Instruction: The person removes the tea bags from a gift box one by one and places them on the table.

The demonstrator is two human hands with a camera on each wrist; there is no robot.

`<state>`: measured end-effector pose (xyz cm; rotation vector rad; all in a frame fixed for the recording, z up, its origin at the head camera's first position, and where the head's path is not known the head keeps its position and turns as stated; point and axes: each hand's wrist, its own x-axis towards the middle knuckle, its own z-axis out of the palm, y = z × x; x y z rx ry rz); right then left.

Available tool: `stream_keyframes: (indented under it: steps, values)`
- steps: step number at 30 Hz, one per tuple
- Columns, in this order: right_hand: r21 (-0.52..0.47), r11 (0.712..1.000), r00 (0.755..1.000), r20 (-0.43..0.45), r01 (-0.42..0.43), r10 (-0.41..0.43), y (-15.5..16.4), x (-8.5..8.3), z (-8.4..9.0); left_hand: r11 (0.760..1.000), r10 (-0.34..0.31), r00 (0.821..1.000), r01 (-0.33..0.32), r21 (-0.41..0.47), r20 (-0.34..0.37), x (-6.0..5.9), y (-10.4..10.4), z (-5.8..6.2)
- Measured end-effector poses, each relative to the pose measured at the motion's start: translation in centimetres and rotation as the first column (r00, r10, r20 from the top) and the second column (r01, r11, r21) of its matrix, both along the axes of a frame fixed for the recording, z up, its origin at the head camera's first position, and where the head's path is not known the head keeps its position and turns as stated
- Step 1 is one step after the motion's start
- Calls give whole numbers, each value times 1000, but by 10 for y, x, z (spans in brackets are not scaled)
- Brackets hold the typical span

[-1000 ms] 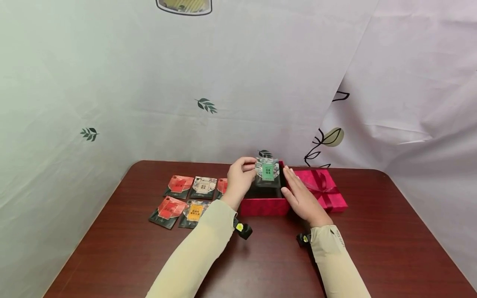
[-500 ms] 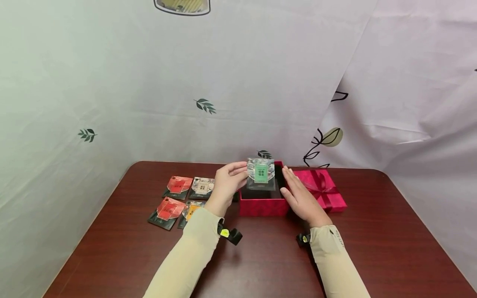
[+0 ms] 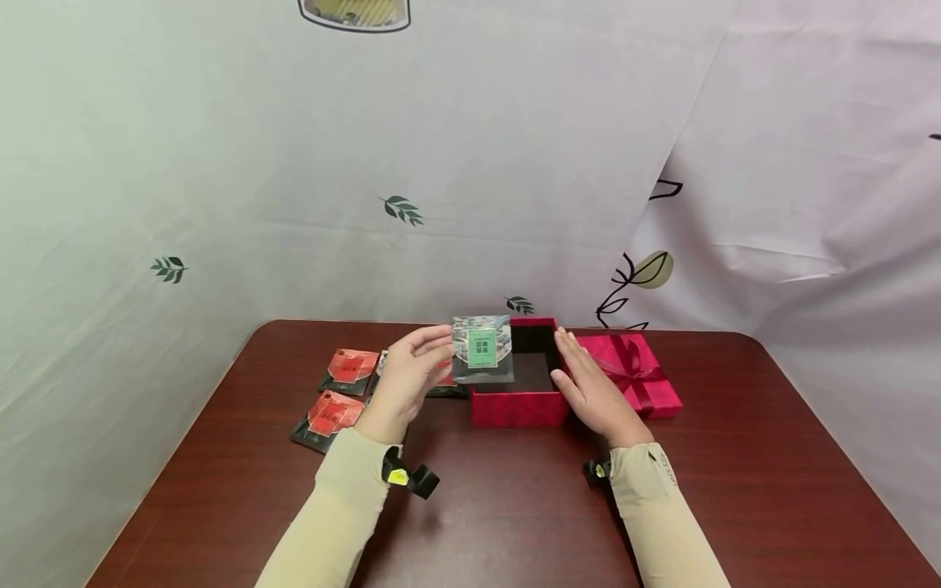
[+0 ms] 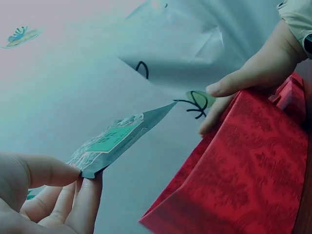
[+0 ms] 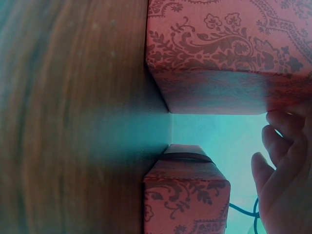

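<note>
Up left, green packet (image 3: 482,349), left hand (image 3: 405,382)

Left hand (image 3: 407,374) — raised above the table surface, palm turned inward to the right, thumb and fingertips (image 4: 73,192) pinched together on a thin flat item held upright at its lower left corner. Wrist slightly bent back; forearm in a cream long sleeve (image 3: 323,523) runs from the lower left, a small black strap with a yellow tag at the cuff.

Right hand (image 3: 591,390) — flat, fingers straight and held together, pointing away from the body, palm facing left, thumb spread apart. Fingers lie against a side wall. Forearm in a matching cream sleeve (image 3: 665,523) enters from the lower right, black strap at the wrist.
</note>
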<state>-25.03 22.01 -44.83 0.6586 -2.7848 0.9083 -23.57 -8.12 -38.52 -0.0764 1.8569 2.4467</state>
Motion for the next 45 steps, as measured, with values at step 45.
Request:
stream_keyframes:
  steps: [45]
  values:
    - [0, 1000, 999, -37, -21, 21, 0, -1, 0, 870, -99, 979, 172, -462, 177, 2, -67, -55]
